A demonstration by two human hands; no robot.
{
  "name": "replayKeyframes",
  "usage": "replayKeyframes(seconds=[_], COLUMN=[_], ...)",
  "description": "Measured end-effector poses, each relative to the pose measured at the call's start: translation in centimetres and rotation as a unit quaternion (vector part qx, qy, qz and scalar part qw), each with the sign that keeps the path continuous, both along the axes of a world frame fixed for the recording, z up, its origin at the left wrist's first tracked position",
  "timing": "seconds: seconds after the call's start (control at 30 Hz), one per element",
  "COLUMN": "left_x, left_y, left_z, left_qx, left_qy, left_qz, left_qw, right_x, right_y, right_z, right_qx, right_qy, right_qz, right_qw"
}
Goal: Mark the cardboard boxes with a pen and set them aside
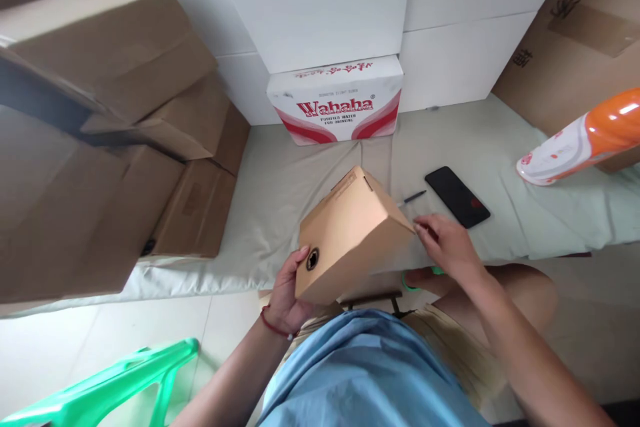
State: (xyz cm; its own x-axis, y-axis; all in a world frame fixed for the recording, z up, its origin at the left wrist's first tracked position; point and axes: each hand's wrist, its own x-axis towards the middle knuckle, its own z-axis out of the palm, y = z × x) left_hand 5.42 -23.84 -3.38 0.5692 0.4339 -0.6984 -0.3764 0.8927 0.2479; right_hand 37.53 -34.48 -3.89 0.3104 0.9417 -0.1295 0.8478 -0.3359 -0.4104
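Observation:
A small brown cardboard box (345, 233) is tilted in front of my body, over the front edge of the covered surface. My left hand (290, 290) grips its lower left side, the thumb beside a round black mark on the near face. At the box's right corner, the fingers of my right hand (443, 240) are pinched together on the edge; the exact contact is hard to see. Just behind that corner lies a dark pen (414, 197), partly hidden by the box. A black phone (457, 196) rests flat beyond my right hand.
A white and red water carton (337, 103) stands against white panels at the back. Brown boxes (193, 207) are piled at left. On the right are an orange and white bottle (580, 137) and a large brown carton (590, 33). A green plastic stool (115, 380) stands below left.

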Motion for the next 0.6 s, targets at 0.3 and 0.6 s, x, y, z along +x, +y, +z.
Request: replayKeyframes(seconds=[0.3,0.6], left_x=[2.1,0.5], left_y=[-0.9,-0.4], left_z=[4.1,2.4], left_qx=[0.028,0.136], left_qy=[0.138,0.194], left_qz=[0.121,0.111], left_qw=[0.983,0.965], right_x=[3.8,6.7], right_y=[10.2,8.4], right_z=[-1.2,3.2], right_qx=[-0.106,0.078], right_qy=[-0.154,-0.104], right_qz=[0.092,-0.046], right_qw=[0.978,0.990])
